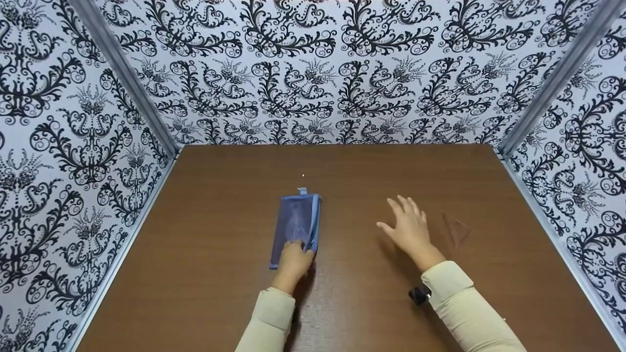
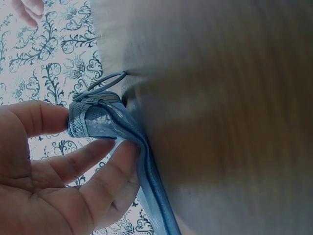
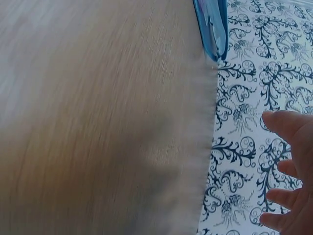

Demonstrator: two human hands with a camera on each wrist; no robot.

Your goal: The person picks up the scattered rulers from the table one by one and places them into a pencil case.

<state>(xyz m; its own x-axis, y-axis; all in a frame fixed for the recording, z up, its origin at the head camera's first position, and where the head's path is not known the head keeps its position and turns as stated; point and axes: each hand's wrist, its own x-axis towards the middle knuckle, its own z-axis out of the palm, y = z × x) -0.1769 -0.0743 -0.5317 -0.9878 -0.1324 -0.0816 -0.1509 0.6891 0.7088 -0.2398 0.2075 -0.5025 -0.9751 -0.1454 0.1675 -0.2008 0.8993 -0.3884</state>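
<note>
A blue mesh zip pouch (image 1: pixel 295 215) lies lengthwise on the table, left of the middle. My left hand (image 1: pixel 295 261) pinches its near end between thumb and fingers; the left wrist view shows that end of the pouch (image 2: pixel 105 120) with a cord loop sticking out. Something pale shows through the mesh. In the right wrist view the zipped side of the pouch (image 3: pixel 213 32) gapes, with whitish contents inside. My right hand (image 1: pixel 411 227) hovers over the table with fingers spread and holds nothing. Just right of it lies a clear, reddish-tinted set square (image 1: pixel 457 231).
The brown wooden table (image 1: pixel 220 303) is bounded by patterned walls (image 1: pixel 303 88) at the back and both sides, with grey metal strips along the corners and side edges. A small black device (image 1: pixel 419 295) sits at my right wrist. A tiny white speck (image 1: pixel 302 175) lies beyond the pouch.
</note>
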